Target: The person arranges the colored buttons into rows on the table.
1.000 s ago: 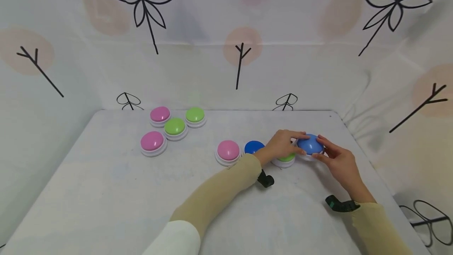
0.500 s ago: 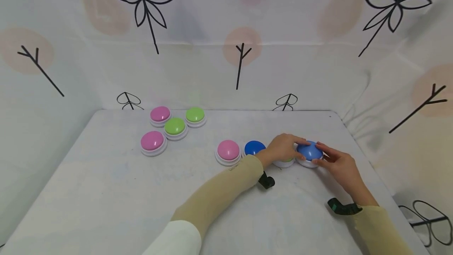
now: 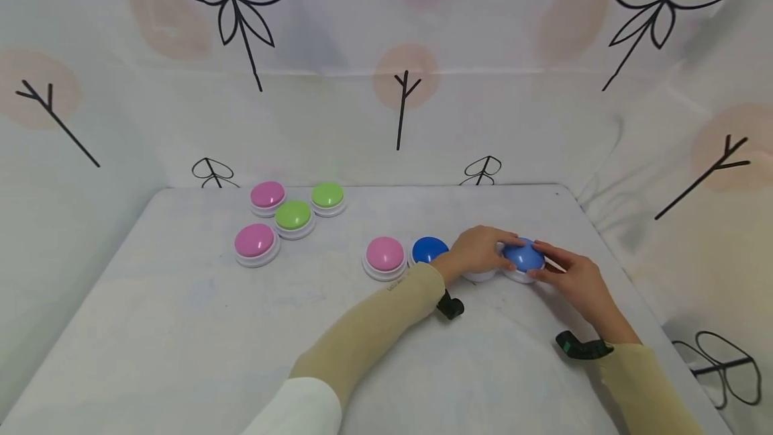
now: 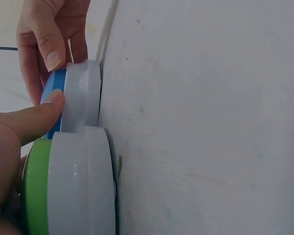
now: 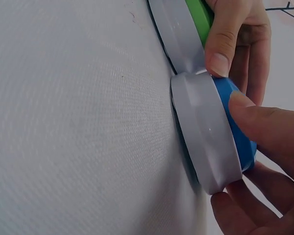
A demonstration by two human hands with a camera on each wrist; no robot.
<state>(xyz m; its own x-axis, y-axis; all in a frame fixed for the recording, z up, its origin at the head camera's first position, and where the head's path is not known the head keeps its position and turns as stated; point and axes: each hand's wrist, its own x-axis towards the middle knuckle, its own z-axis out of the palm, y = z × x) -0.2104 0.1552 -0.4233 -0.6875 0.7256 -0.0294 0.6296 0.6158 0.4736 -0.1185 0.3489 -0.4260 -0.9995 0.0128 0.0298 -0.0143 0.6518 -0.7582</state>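
A blue push button with a white base stands on the table at the right end of a row. My right hand grips it from the right, thumb on the near side of the dome and fingers behind. From the left my left hand reaches over a green push button and holds the same blue button by thumb and fingers. In the left wrist view the two white bases touch and sit flat on the table. The head view shows little more of the green button than its base, under my left hand.
Left of that pair, a darker blue push button and a pink push button continue the row. Farther left stand two pink buttons and two green buttons. A patterned cloth rises behind the white table.
Both hands have brought the blue button down and slightly nearer to me, beside the green one. Over the last half second it has hardly moved; the view has shifted a little.
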